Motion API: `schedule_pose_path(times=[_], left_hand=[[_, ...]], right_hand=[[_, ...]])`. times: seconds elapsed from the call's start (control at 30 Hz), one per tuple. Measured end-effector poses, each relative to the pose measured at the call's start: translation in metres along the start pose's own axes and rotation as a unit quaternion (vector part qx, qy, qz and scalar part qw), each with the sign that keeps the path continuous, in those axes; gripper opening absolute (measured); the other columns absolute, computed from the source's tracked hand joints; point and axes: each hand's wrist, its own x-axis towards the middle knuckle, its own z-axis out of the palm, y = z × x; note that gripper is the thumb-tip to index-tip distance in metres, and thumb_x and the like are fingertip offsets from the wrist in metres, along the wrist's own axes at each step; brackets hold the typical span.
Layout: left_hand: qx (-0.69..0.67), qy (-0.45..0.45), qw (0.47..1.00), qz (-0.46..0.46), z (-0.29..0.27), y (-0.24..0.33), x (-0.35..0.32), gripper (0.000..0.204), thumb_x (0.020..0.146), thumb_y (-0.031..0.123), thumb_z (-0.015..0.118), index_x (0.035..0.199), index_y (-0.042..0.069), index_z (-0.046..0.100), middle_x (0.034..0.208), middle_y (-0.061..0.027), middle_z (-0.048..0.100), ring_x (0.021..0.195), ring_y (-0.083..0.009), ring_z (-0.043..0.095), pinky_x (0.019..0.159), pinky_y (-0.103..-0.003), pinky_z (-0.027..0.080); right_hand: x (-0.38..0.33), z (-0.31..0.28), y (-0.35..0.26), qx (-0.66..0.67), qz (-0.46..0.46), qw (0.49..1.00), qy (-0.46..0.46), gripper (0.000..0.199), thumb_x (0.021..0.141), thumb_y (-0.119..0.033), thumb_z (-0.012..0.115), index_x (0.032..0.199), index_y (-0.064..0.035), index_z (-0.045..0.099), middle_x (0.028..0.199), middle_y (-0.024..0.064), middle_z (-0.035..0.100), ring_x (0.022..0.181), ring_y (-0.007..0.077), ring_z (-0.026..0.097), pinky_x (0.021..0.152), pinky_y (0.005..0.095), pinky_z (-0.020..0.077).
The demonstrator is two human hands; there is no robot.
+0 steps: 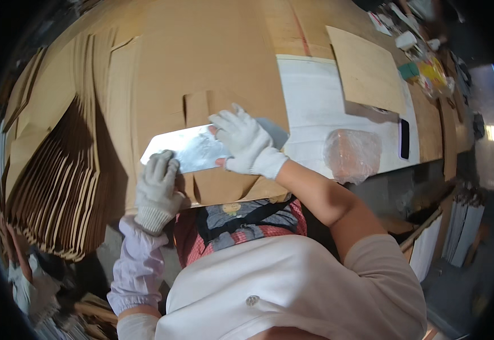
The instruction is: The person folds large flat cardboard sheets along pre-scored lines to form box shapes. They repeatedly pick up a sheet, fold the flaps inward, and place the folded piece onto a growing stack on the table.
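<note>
A shiny silver sheet (182,148), long with slanted ends, lies across a flat brown cardboard blank (213,51) on the table before me. My right hand (250,143), in a white knit glove, rests on the sheet right of its middle. Its fingers and thumb are apart, and two bare fingertips show. At the near left edge of the sheet is my left hand (159,184), also gloved, its fingers stretched over that edge. The undersides of both hands are hidden. Cut flaps and slots of the cardboard show above and below the sheet.
A stack of folded cardboard (54,187) stands at the left. On the right are white paper (306,107), a thin tan board (366,71), a clear plastic-wrapped bundle (352,154) and a dark phone (404,139). Assorted items and another person's hand (434,43) appear at far right.
</note>
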Motion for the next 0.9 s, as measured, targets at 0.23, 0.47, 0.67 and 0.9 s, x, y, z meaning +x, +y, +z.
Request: schedule_pose_path(times=[0.23, 0.47, 0.67, 0.9], left_hand=[[0.028, 0.008, 0.995, 0.096, 0.012, -0.013, 0.017, 0.041, 0.068, 0.020, 0.076, 0.105, 0.007, 0.066, 0.125, -0.0063, 0.064, 0.101, -0.0286, 0.063, 0.086, -0.045, 0.051], [-0.079, 0.069, 0.994, 0.029, 0.031, -0.026, 0.018, 0.030, 0.067, 0.007, 0.072, 0.097, 0.009, 0.070, 0.111, -0.0045, 0.068, 0.096, -0.0291, 0.064, 0.083, -0.041, 0.052], [-0.179, -0.042, 0.946, -0.267, 0.009, -0.005, 0.053, 0.051, 0.071, 0.013, 0.086, 0.117, 0.006, 0.067, 0.114, -0.0154, 0.066, 0.108, -0.0339, 0.065, 0.091, -0.041, 0.053], [-0.030, -0.065, 0.971, -0.229, -0.028, -0.014, 0.111, 0.080, 0.062, 0.024, 0.093, 0.133, 0.009, 0.057, 0.123, -0.0182, 0.064, 0.118, -0.0350, 0.062, 0.099, -0.042, 0.051]], right_hand=[[-0.028, -0.006, 0.040, 0.232, 0.038, 0.971, 0.039, 0.029, 0.070, -0.005, 0.068, 0.098, -0.0080, 0.072, 0.127, 0.0099, 0.065, 0.124, 0.0302, 0.057, 0.121, 0.0500, 0.0334], [-0.058, -0.028, 0.027, 0.081, 0.050, 0.995, -0.005, 0.016, 0.071, -0.015, 0.076, 0.086, -0.0112, 0.071, 0.120, 0.0035, 0.066, 0.113, 0.0278, 0.059, 0.103, 0.0463, 0.0474], [-0.041, -0.020, 0.003, -0.051, 0.311, 0.942, -0.115, 0.038, 0.071, -0.038, 0.086, 0.096, -0.0146, 0.068, 0.118, 0.0031, 0.062, 0.107, 0.0269, 0.059, 0.090, 0.0396, 0.0505], [-0.001, -0.049, 0.019, -0.088, 0.308, 0.940, -0.120, 0.072, 0.066, -0.046, 0.089, 0.119, -0.0064, 0.060, 0.124, 0.0142, 0.060, 0.117, 0.0369, 0.059, 0.097, 0.0447, 0.0506]])
